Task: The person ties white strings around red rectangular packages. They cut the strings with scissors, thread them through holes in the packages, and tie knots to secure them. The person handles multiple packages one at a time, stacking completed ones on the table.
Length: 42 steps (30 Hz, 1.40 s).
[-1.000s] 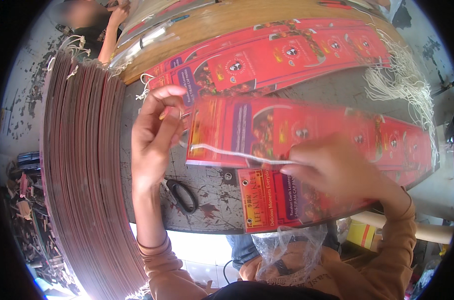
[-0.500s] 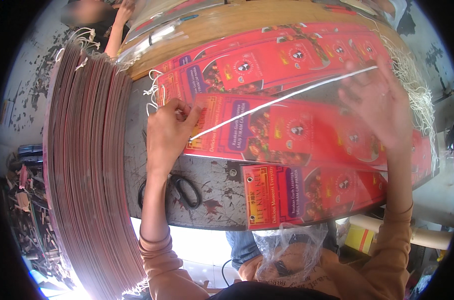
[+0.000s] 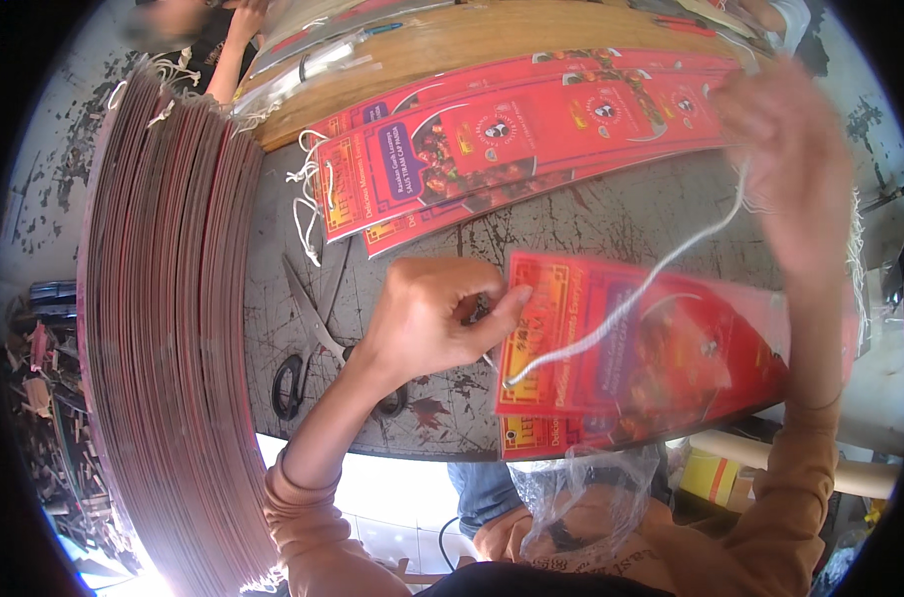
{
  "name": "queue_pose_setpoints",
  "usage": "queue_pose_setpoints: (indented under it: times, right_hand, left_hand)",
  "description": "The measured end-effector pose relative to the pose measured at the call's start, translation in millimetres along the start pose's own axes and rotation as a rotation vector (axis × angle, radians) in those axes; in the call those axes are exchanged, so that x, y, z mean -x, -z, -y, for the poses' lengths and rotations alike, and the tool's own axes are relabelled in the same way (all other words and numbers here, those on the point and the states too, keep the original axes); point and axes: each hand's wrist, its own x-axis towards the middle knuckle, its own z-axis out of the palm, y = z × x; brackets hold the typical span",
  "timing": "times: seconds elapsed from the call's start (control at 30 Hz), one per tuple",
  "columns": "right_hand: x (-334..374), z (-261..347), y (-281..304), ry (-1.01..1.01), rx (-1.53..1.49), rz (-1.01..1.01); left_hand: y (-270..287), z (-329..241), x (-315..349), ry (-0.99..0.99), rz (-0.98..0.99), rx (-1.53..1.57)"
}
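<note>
at the bench (image 3: pixel 442 234), left hand (image 3: pixel 427 318) pinches red card (image 3: pixel 661 333), right hand (image 3: pixel 788 169) apparently grips its threaded cord (image 3: pixel 626 306), slack likely needing tension.

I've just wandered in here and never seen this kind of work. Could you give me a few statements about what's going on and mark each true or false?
1. The person's left hand is at the left end of a flat, red printed strip. True.
2. The thin cord running over that strip is bright blue. False: it is white.
3. The person's right hand, blurred here, is raised at the cord's upper end. True.
4. The metal scissors with black handles are in the left hand. False: they lie open on the scratched grey tabletop.
5. The long, brown-edged stack of thin sheets is at the picture's right. False: it is at the left.
</note>
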Motion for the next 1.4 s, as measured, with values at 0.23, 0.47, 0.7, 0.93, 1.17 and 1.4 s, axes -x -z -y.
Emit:
queue_pose_setpoints:
  times: [0.23, 0.47, 0.7, 0.93, 1.17, 1.4]
  right_hand:
    - [16.2, -74.5, -4.7, -0.182, 0.388, 0.188]
    - [24.4, -86.9, -5.5, 0.231, 0.924, 0.383]
    - [30.1, -107.5, -0.4, 0.444, 1.243, 0.428]
    - [29.1, -112.8, 3.8, 0.541, 1.290, 0.385]
    - [27.3, -114.9, 4.2, 0.600, 1.331, 0.402]
    - [27.6, -115.0, 7.3, 0.566, 1.332, 0.488]
  left_hand:
    - [12.7, -1.2, -2.3, 0.389, 0.334, 0.396]
    - [16.4, -3.7, -11.3, 0.505, 0.384, 0.786]
    - [14.6, 11.0, -13.7, 0.578, 0.527, 0.722]
    - [12.8, 10.5, -14.5, 0.574, 0.485, 0.671]
    - [8.0, 14.0, -11.1, 0.600, 0.501, 0.734]
    - [4.7, 15.5, -7.1, 0.525, 0.469, 0.612]
